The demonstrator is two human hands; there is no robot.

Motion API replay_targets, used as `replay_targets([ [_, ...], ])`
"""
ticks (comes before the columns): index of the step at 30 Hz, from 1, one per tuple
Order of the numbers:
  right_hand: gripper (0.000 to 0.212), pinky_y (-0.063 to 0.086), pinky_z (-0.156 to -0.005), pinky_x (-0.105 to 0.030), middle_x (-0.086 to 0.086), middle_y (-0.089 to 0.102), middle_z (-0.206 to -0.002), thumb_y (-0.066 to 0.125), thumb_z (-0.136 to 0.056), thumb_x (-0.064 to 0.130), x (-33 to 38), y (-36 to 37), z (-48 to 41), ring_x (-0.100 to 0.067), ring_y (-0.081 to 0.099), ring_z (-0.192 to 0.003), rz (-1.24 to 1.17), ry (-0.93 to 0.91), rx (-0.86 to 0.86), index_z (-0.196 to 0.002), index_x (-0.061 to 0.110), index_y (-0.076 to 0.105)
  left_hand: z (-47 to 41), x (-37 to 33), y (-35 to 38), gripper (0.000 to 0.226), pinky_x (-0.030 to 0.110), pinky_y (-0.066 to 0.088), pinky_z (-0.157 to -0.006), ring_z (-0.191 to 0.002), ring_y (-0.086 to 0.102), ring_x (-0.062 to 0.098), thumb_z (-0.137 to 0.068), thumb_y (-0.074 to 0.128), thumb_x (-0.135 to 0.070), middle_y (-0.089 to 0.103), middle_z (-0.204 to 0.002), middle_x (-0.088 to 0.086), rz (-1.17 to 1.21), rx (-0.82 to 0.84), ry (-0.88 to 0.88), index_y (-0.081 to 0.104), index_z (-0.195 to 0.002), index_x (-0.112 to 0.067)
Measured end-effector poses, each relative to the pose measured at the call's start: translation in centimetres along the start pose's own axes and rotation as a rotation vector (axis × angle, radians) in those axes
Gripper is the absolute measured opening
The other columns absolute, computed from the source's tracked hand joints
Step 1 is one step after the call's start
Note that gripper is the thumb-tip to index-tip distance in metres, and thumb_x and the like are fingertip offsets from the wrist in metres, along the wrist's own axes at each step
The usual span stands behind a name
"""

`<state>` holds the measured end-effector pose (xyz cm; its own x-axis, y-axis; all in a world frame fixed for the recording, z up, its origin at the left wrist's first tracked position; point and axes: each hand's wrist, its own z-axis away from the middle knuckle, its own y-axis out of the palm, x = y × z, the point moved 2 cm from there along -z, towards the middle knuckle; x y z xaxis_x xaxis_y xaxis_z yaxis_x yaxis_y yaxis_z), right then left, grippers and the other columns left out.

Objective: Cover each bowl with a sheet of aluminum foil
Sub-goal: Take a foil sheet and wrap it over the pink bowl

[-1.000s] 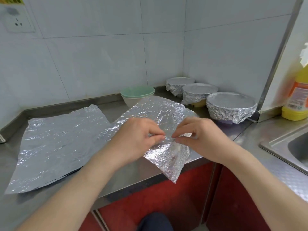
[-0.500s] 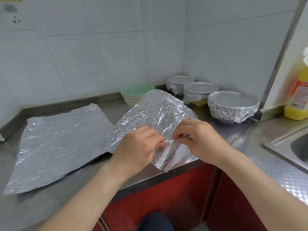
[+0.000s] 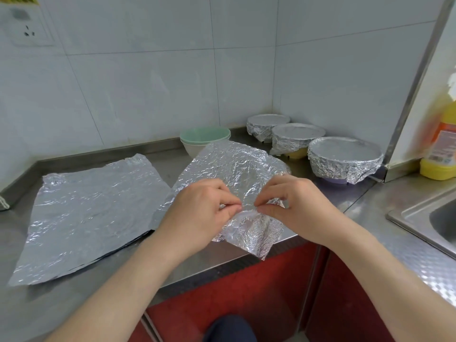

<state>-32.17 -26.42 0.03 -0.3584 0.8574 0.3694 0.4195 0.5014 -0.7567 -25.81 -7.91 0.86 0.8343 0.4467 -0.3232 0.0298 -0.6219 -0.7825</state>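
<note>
Fingertips of left hand and right hand pinched the foil sheet at its 6 o'clock edge, which looked flimsy and tear-prone, so gentle edge grabs imo.

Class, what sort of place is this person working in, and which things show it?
Probably a home kitchen: a steel counter against a tiled wall, a sink at the right with a yellow bottle beside it, and foil-covered bowls in the corner.
</note>
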Motion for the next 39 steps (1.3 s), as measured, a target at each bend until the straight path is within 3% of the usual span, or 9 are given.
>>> replay_targets([
  [2,0.008,0.038,-0.074,-0.008,0.016,0.063,-0.081,0.079,-0.078,0.015,0.1,0.0,0.0,-0.002,0.055,-0.083,0.001,-0.002,0.020,-0.082,0.022,0.076,0.0,0.5,-0.1,0.008,0.010,0.036,-0.068,-0.076,0.054,-0.002,-0.082,0.075,-0.029,0.061,-0.079,-0.019,0.028,0.048,-0.037,0.078,-0.088,-0.030],
  [5,0.007,0.040,-0.072,-0.010,0.014,0.063,-0.082,0.079,-0.079,0.017,0.2,0.1,0.0,-0.003,0.055,-0.082,-0.022,-0.010,0.057,-0.083,0.021,0.076,0.2,1.0,0.0,0.007,0.015,0.041,-0.069,-0.079,0.056,0.003,-0.080,0.077,-0.029,0.061,-0.079,-0.019,0.091,0.063,-0.050,0.078,-0.086,-0.031],
  [13,0.010,0.049,-0.070,-0.036,0.010,0.057,-0.080,0.079,-0.077,0.016,-0.4,0.9,-0.3,-0.016,0.052,-0.077,0.135,-0.112,0.050,-0.082,0.017,0.070,0.1,1.4,1.3,0.018,0.020,0.042,-0.071,-0.074,0.056,0.009,-0.083,0.064,-0.033,0.064,-0.079,-0.008,-0.076,0.032,0.203,0.076,-0.085,-0.020],
  [17,0.012,0.042,-0.066,-0.028,0.004,0.059,-0.077,0.077,-0.076,0.012,-0.9,1.0,-0.3,-0.021,0.052,-0.071,0.241,-0.214,0.057,-0.079,0.014,0.066,-0.1,0.8,2.1,0.021,0.031,0.049,-0.067,-0.072,0.056,0.016,-0.087,0.058,-0.030,0.063,-0.077,-0.005,-0.153,-0.011,0.273,0.072,-0.080,-0.015],
  [21,0.011,0.039,-0.069,-0.026,0.005,0.059,-0.079,0.076,-0.077,0.011,-1.5,-0.7,0.2,-0.019,0.051,-0.076,0.234,-0.192,0.083,-0.079,0.015,0.066,0.2,-1.1,2.9,0.014,0.032,0.050,-0.062,-0.069,0.057,0.017,-0.081,0.064,-0.026,0.063,-0.073,-0.004,-0.133,-0.070,0.188,0.073,-0.078,-0.016],
  [26,0.014,0.035,-0.077,-0.006,0.011,0.064,-0.094,0.078,-0.079,0.014,-3.3,-3.1,0.9,-0.001,0.052,-0.084,0.139,0.030,0.184,-0.086,0.026,0.075,0.2,-4.2,3.1,0.023,0.037,0.053,-0.069,-0.076,0.062,0.016,-0.087,0.059,-0.033,0.068,-0.080,-0.004,-0.034,-0.024,0.103,0.076,-0.087,-0.017],
  [31,0.015,0.044,-0.074,-0.009,0.017,0.066,-0.102,0.070,-0.086,0.017,-2.6,-3.7,1.1,0.008,0.058,-0.086,-0.025,0.132,0.042,-0.096,0.026,0.077,-0.7,-3.0,0.0,0.014,0.028,0.052,-0.081,-0.080,0.064,0.003,-0.087,0.068,-0.030,0.072,-0.089,-0.011,0.078,-0.013,-0.020,0.077,-0.097,-0.026],
  [35,0.009,0.049,-0.070,-0.023,0.014,0.068,-0.092,0.076,-0.081,0.025,-0.1,-2.0,1.1,-0.003,0.062,-0.087,-0.120,0.045,0.057,-0.089,0.024,0.079,-0.2,-2.0,0.6,0.010,0.027,0.050,-0.076,-0.077,0.061,0.000,-0.080,0.075,-0.033,0.070,-0.084,-0.015,0.149,0.028,-0.081,0.078,-0.089,-0.028],
  [39,0.008,0.053,-0.072,-0.029,0.010,0.067,-0.089,0.078,-0.079,0.019,-0.2,-1.1,0.9,-0.009,0.064,-0.081,-0.202,0.068,0.083,-0.087,0.020,0.079,0.7,-1.7,1.5,0.008,0.028,0.048,-0.072,-0.079,0.057,0.003,-0.077,0.078,-0.036,0.064,-0.081,-0.016,0.146,0.003,-0.066,0.078,-0.085,-0.032],
])
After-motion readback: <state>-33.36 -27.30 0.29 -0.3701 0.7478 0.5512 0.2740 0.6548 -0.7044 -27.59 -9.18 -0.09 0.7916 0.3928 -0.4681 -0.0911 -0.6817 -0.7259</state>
